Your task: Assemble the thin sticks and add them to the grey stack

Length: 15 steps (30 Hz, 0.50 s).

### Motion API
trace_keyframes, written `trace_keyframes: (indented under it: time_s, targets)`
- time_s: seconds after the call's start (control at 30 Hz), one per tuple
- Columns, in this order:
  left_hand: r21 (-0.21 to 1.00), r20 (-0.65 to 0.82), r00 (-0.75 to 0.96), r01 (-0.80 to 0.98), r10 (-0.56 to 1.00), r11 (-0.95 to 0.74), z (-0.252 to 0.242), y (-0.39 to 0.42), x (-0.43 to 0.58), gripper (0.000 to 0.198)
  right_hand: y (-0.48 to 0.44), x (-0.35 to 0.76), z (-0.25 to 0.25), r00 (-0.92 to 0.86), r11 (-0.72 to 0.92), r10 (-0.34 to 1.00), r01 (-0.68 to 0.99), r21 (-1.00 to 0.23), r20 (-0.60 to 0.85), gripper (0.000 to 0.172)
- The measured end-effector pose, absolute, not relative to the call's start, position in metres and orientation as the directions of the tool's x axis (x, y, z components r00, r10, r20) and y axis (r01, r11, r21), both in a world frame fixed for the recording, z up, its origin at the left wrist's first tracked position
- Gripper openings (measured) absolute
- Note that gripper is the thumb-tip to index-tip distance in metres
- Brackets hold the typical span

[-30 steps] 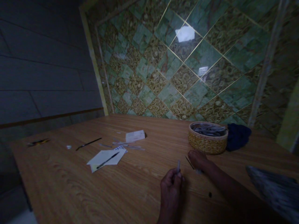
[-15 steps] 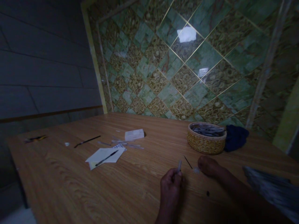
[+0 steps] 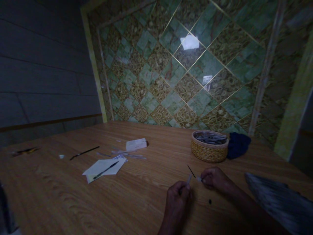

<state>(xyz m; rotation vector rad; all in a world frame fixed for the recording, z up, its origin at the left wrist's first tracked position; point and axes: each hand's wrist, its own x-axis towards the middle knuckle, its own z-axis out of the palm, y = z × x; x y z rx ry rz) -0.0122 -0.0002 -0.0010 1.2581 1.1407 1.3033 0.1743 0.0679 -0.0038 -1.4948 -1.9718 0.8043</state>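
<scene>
Near the front of the wooden table, my left hand (image 3: 178,195) is closed on a thin, pale translucent strip (image 3: 189,179) that sticks up from its fingertips. To its right, my right hand (image 3: 213,178) has its fingers pinched together at a small whitish piece (image 3: 199,179); whether it grips that piece is hard to tell. A thin dark stick (image 3: 191,171) lies on the table just beyond the gap between the hands. Below my right hand lies a small black piece (image 3: 210,201).
A woven basket (image 3: 209,151) of grey strips stands behind my right hand, beside dark blue cloth (image 3: 237,145). Grey sheets (image 3: 278,199) lie at the right. Leftward are a white box (image 3: 136,144), pale strips, paper (image 3: 101,167) with a pen, and a black rod (image 3: 84,152).
The view has shifted a little. My right hand has turned, and its fingertips now meet at the small whitish piece. My left hand still holds the strip, now tilted more.
</scene>
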Motion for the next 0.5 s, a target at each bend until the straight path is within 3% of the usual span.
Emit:
trace_keyframes:
  time_s: [0.07, 0.13, 0.2, 0.33, 0.5]
  targets:
    - [0.995, 0.103, 0.056, -0.026, 0.993, -0.101, -0.002, -0.002, -0.010, 0.024, 0.048, 0.174, 0.006, -0.269, 0.217, 0.959, 0.501, -0.838, 0.087, 0.026]
    - [0.995, 0.099, 0.128, -0.009, 0.987, -0.099, -0.003, -0.003, -0.009, 0.028, 0.030, 0.175, 0.014, -0.272, 0.202, 0.953, 0.240, -0.950, 0.134, 0.030]
    - [0.994, 0.104, 0.188, 0.016, 0.977, -0.109, -0.004, -0.005, -0.007, 0.031, 0.014, 0.175, 0.021, -0.209, 0.182, 0.964, 0.080, -0.980, 0.162, 0.030]
    - [0.990, 0.119, 0.249, 0.041, 0.961, -0.133, -0.006, -0.008, -0.004, 0.033, -0.002, 0.175, 0.025, -0.068, 0.192, 0.980, 0.047, -0.980, 0.188, 0.027]
    - [0.986, 0.138, 0.268, 0.056, 0.953, -0.158, -0.002, -0.012, -0.002, 0.034, -0.003, 0.175, 0.020, -0.030, 0.233, 0.973, 0.128, -0.964, 0.231, 0.022]
